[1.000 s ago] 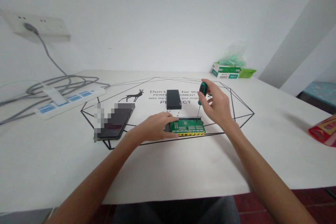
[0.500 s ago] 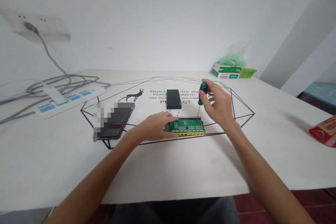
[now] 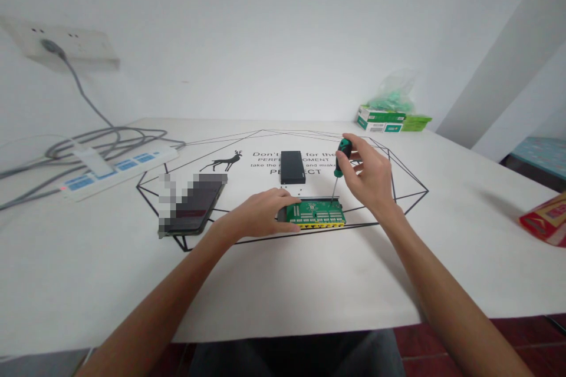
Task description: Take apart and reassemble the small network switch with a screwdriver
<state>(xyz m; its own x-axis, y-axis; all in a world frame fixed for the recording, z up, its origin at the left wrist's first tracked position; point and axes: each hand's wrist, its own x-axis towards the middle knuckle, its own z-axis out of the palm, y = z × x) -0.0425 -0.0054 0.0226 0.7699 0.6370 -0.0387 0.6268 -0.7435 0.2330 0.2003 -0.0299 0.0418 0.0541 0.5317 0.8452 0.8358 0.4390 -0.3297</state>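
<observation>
A green circuit board (image 3: 315, 211) with a row of yellow ports along its near edge lies in a dark metal tray on the table. My left hand (image 3: 260, 212) grips its left end between thumb and fingers. My right hand (image 3: 369, 168) is closed round the green and black handle of a screwdriver (image 3: 342, 158). The screwdriver's thin shaft slants down, its tip at the board's far right part. Behind the board lies a black rectangular cover (image 3: 292, 166), and a few tiny dark screws (image 3: 299, 191) rest between the two.
A phone (image 3: 194, 206), partly pixelated, lies left of my left hand. Further left are a white power strip (image 3: 119, 172) and coiled grey cable (image 3: 84, 141). Green and white boxes (image 3: 382, 118) with a plastic bag stand back right; a red packet (image 3: 546, 221) sits at the right edge.
The screwdriver handle and my right hand have shifted very slightly to the right, the tip staying at the same part of the board. My left hand holds its place.
</observation>
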